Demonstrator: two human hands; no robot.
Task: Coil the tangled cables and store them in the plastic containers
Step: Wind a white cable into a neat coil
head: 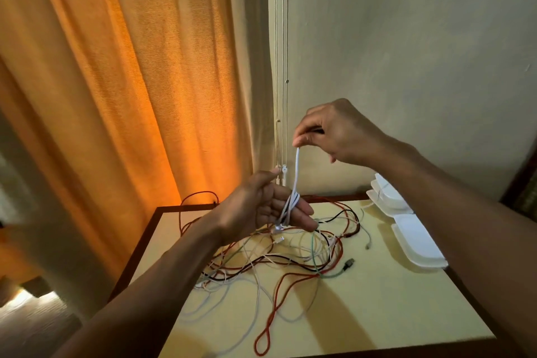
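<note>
A white cable (296, 177) runs taut between my two hands above the table. My left hand (261, 206) has several loops of it wound around its fingers, with a white plug dangling just below. My right hand (334, 134) is higher and pinches the cable's upper end between thumb and forefinger. Under my hands lies a tangle of cables (284, 253) in red, white, black and green. White plastic containers (418, 244) sit along the table's right edge, with more stacked behind (386, 195).
The pale yellow table (377, 308) has a dark wooden rim. A red cable loop (264, 340) reaches toward the near edge. An orange curtain (130, 96) hangs at left, blind cords (280, 96) hang in the corner, and a plain wall stands behind.
</note>
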